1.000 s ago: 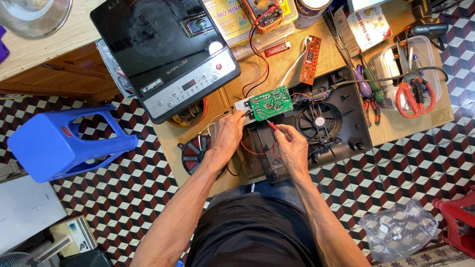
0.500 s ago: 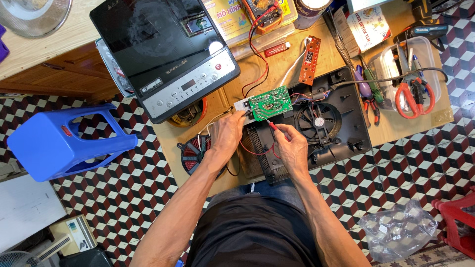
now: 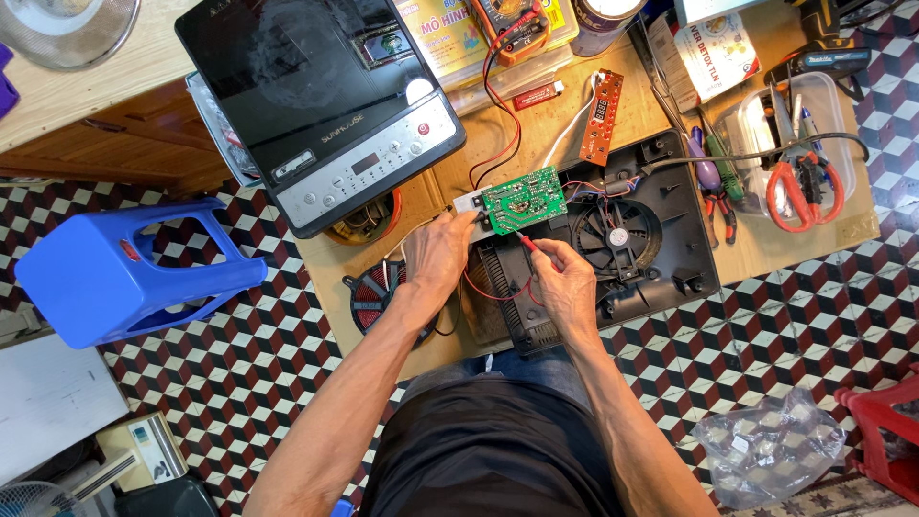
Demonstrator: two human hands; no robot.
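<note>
Green circuit board [image 3: 523,199]: left hand [image 3: 438,257] grips its edge, right hand [image 3: 565,280] pinches a red probe [image 3: 529,243]; a white printed box [image 3: 713,56] lies well beyond.

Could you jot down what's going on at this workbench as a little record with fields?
Left hand: holds green circuit board by its edge
Right hand: holds red probe against the board
Under the board: opened black cooker base with fan
Behind: black induction cooker, multimeter
Right side: red-handled scissors
Floor: blue plastic stool
</note>
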